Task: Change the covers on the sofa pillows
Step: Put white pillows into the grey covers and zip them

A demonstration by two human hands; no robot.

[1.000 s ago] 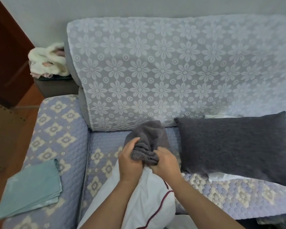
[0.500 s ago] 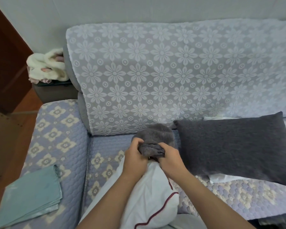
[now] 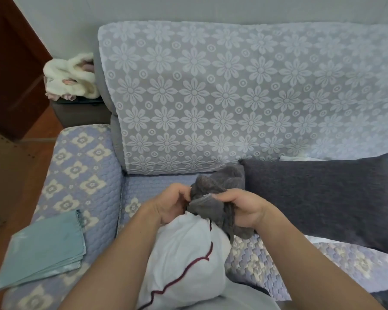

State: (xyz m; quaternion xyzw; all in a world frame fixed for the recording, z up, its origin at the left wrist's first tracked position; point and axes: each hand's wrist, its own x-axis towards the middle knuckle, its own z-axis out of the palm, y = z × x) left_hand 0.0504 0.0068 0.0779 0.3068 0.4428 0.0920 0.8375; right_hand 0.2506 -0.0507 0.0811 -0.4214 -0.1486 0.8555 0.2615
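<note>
Dark grey knitted pillow cover (image 3: 213, 198) is bunched at the top of the white pillow with dark red piping (image 3: 188, 253) on the sofa seat (image 3: 255, 253). Left hand (image 3: 166, 206) and right hand (image 3: 240, 209) both grip it. Stripping is nearly done, I think; next, pull it free, then take a folded teal cover (image 3: 43, 249).

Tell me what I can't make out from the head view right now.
- White pillow: near end cut off by the bottom edge, sides behind the forearms.
- Grey cover: its opening is bunched between left hand and right hand.
- White fabric behind the dark pillow: mostly hidden by it.
</note>
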